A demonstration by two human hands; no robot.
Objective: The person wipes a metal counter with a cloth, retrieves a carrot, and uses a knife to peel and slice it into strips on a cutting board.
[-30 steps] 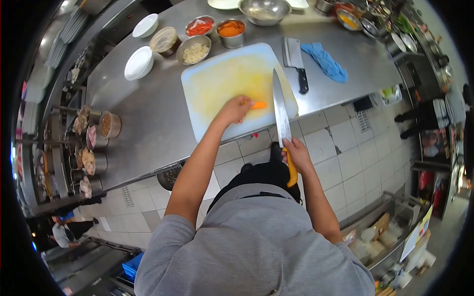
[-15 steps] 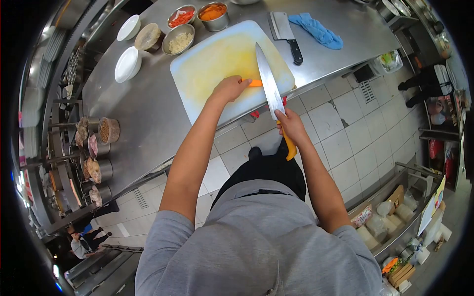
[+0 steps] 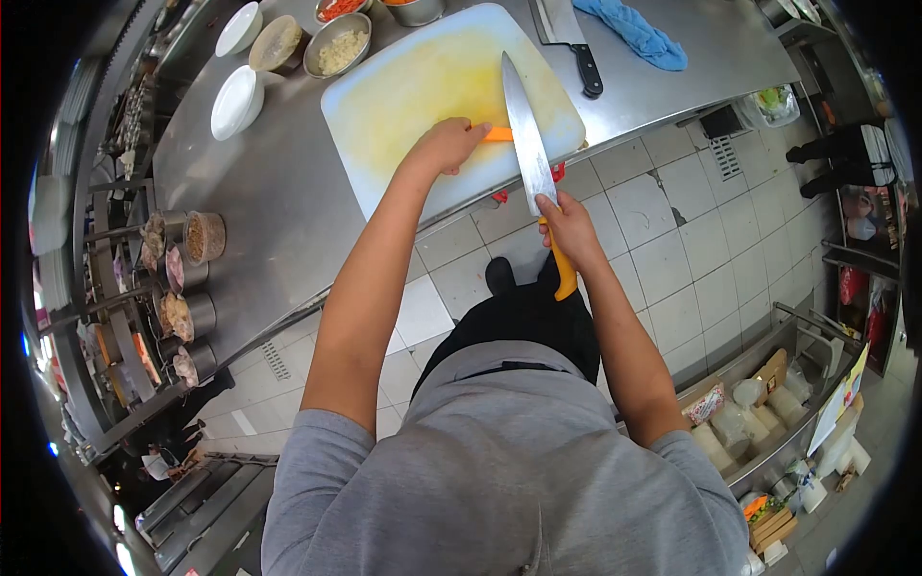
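On the white, yellow-stained cutting board (image 3: 384,106), my left hand (image 3: 448,146) is closed around an orange carrot piece (image 3: 497,134). The carrot's free end points right, toward the blade. My right hand (image 3: 570,232) grips a chef's knife (image 3: 524,139) by its yellow handle, thumb and fingers close to the heel of the blade. The long blade lies over the right part of the board, its tip pointing away from me, and the carrot's end is right at the blade's side.
Beyond the board stand metal bowls of chopped garlic (image 3: 341,53), red strips (image 3: 341,8) and orange pieces. White bowls (image 3: 237,103) and a lidded tub (image 3: 279,45) sit left. A cleaver (image 3: 574,48) and blue cloth (image 3: 639,34) lie right. Filled containers (image 3: 205,237) line the left edge.
The view has shifted, so the table and its things sit higher in the picture. Both hands keep nearly the same place against the board, still holding carrot and knife.
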